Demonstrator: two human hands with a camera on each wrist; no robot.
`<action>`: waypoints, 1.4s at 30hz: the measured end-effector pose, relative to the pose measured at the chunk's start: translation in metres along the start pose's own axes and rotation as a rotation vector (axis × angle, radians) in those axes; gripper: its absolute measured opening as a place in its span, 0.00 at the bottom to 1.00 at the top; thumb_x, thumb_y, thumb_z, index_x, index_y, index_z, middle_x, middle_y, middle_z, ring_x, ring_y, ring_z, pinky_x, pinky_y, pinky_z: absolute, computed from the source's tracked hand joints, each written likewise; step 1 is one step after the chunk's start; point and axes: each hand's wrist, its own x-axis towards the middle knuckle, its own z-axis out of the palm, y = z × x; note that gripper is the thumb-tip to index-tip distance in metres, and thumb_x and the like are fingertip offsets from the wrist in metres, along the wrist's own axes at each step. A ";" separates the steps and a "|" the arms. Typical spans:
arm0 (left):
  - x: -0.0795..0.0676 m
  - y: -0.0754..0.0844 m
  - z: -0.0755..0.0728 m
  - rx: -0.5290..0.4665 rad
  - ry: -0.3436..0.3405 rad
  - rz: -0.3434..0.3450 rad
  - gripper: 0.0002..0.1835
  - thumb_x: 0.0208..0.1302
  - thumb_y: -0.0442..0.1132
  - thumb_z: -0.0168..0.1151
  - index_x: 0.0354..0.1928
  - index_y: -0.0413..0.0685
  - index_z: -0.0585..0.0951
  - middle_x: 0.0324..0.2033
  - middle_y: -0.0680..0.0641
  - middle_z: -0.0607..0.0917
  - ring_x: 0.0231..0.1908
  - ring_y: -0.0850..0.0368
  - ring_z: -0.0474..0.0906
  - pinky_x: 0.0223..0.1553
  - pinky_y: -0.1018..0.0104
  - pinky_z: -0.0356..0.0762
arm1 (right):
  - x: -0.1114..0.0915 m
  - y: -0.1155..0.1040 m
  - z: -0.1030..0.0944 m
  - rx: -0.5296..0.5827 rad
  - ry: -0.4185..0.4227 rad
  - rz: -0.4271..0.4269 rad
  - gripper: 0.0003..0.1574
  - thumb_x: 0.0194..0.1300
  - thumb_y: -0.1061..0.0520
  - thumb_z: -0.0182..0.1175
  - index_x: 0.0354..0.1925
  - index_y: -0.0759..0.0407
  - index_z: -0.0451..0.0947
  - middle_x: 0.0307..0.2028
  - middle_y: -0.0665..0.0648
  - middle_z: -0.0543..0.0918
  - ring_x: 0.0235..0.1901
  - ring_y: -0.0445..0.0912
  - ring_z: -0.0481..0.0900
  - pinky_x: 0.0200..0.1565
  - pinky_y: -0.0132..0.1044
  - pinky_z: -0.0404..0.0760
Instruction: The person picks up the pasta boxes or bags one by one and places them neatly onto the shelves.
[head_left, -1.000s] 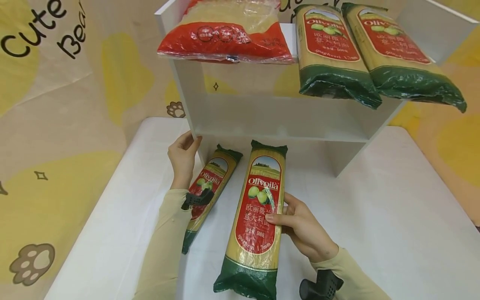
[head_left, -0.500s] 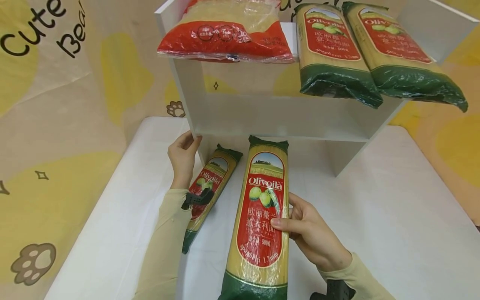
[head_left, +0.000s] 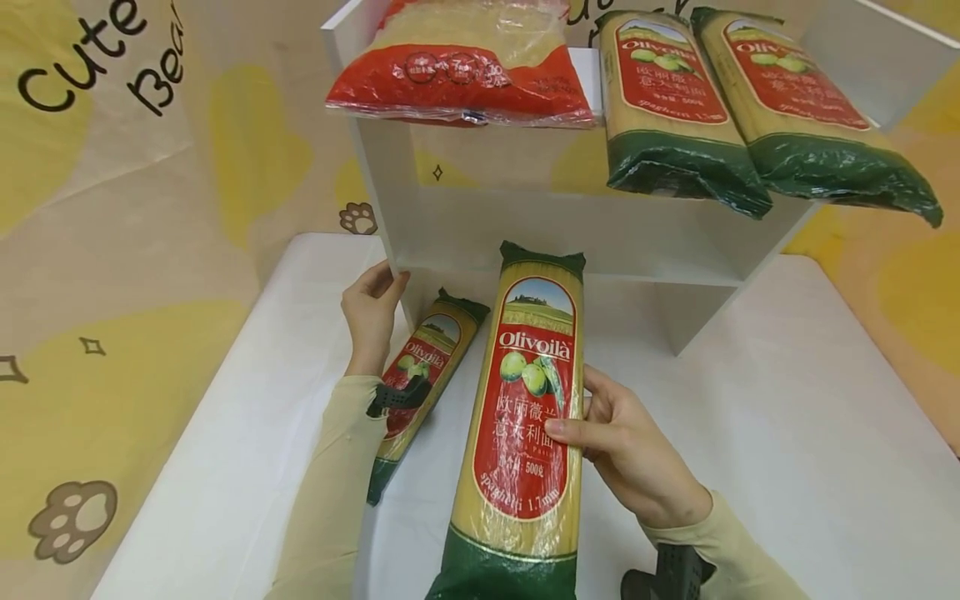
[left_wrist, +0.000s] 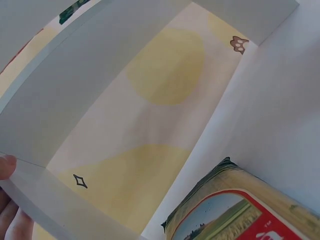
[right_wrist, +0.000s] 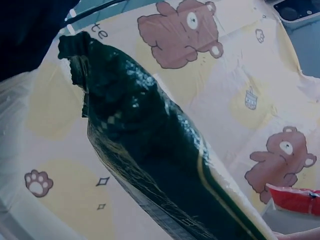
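My right hand grips the right edge of a spaghetti packet, thumb on its red label, fingers behind. The packet is lifted off the table, its green top end in front of the shelf's lower board. In the right wrist view its green bottom end fills the middle. At the left upright of the white shelf my left hand pinches the panel's front edge. Beside that forearm a second spaghetti packet lies slanted on the table, partly hidden by the wrist camera.
On the top board sit a red bag of pasta and two more spaghetti packets, one left and one right, their green ends overhanging the front edge. The white table spreads beneath, with a printed cloth behind.
The right hand has raised the spaghetti packet up and toward the shelf, so its top end now overlaps the lower board. My left hand stays on the upright.
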 end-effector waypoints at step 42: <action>0.002 -0.007 -0.001 0.028 -0.003 -0.017 0.16 0.64 0.31 0.61 0.53 0.32 0.80 0.49 0.35 0.82 0.51 0.45 0.79 0.54 0.60 0.76 | 0.090 -0.013 -0.027 0.066 0.390 0.101 0.30 0.69 0.58 0.56 0.64 0.67 0.59 0.52 0.56 0.72 0.49 0.47 0.73 0.47 0.30 0.77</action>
